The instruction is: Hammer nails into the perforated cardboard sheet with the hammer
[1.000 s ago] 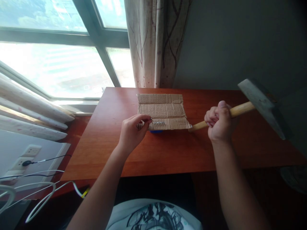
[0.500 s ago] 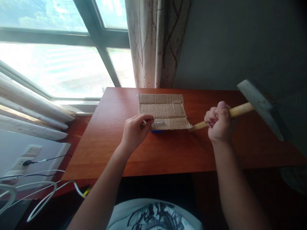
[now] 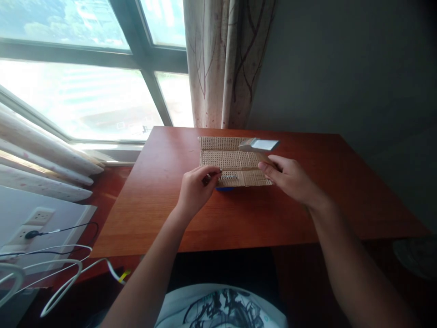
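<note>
At far left, a wall socket (image 3: 36, 214) and loose cables (image 3: 64, 269) lie below the edge of the table (image 3: 239, 218). On the table, we see the left hand (image 3: 196, 189) with its grip pinched closed, its fingertips (image 3: 215, 171) touching the near-left edge of the perforated cardboard sheet (image 3: 227, 159). We cannot tell whether anything small sits in the pinch. Just right of those fingertips, a short row of small metal heads (image 3: 229, 175) stands in the sheet's near strip, above a blue object (image 3: 223, 188) that shows from under the cardboard. Farther right and beyond the row, the hammer head (image 3: 259, 145) hangs over the sheet's far-right part. Its wooden handle (image 3: 265, 158) runs back and rightward into the right hand (image 3: 290, 180), whose grip is clenched around the handle. The hammer's long axis thus slants from near-right to far-left, and the head lies beyond and right of the row. The left hand is nearer the row, and the right hand is nearer the head.
</note>
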The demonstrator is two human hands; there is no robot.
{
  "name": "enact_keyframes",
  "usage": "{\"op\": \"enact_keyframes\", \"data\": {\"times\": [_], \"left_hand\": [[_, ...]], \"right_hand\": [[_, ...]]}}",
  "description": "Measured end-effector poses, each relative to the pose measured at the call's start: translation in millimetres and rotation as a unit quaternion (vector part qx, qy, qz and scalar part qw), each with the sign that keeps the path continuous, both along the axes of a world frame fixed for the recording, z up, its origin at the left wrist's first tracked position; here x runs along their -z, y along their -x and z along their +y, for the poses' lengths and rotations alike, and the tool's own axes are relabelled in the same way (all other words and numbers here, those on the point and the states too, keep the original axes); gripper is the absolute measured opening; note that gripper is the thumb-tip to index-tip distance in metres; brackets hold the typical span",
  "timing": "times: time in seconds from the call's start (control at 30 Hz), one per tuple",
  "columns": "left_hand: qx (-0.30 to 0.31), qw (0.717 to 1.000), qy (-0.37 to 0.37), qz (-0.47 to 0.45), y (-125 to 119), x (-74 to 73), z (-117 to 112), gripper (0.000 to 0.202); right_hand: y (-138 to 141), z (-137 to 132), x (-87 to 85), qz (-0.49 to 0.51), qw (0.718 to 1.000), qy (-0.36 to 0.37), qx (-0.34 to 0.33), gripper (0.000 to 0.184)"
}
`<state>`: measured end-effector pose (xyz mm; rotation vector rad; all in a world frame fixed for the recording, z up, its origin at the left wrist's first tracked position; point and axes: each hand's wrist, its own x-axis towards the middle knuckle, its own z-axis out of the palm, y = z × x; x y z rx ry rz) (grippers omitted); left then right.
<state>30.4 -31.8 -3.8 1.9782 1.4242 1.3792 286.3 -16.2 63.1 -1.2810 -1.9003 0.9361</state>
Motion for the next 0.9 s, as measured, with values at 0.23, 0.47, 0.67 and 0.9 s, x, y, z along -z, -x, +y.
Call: {"op": "enact_keyframes", "data": {"times": [0.23,0.47,0.67,0.9], "left_hand": [[0.008,1.000,0.011,0.006,-1,2.9,1,0.008],[0.005,1.000,0.014,0.015,-1,2.2,2,0.009],[0.002,0.999,0.015,0.039,-1,1.1,2,0.007],[0.001,0.999,0.019,0.046,0,1.1,2,0.007]], "right_hand": [[24,-8,-33.4,-0.185,0.982,-0.035,-0.025,0.045],[36,-12,-48.4,-0.238,0.968,-0.070,-0.024,0.042],[42,-10,-41.0,-0.270,0.962,-0.038,-0.035,0.041],[41,-9,-41.1,-0.267,0.961,-0.054,-0.036,0.040]]}}
